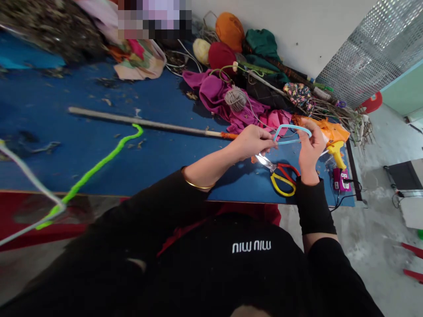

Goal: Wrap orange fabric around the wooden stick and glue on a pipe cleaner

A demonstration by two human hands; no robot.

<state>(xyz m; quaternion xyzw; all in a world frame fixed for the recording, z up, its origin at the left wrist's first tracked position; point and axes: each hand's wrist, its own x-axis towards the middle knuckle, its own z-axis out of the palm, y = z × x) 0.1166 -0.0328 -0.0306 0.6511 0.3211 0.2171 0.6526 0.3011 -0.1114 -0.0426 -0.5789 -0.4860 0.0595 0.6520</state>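
Note:
My left hand (256,141) pinches one end of a light blue loop (291,127), a thin strip bent into a long narrow shape above the table. At its other end, the fingers of my right hand (310,143) are closed on the same loop. Whether the strip is fuzzy or smooth, I cannot tell. Beneath and between my hands lie scissors (276,167) with one red and one yellow handle. A grey stick (148,123) with an orange-wrapped part runs leftward from behind my left hand. Further left, a bright green fuzzy pipe cleaner (102,163) hangs over the table edge.
A yellow glue gun (337,154) and a purple power strip (342,179) with cords sit by the right edge. Purple cloth (214,97), grey yarn (235,98), stuffed cloth balls (229,31) and twigs pile along the back. A white cord (29,171) crosses the left.

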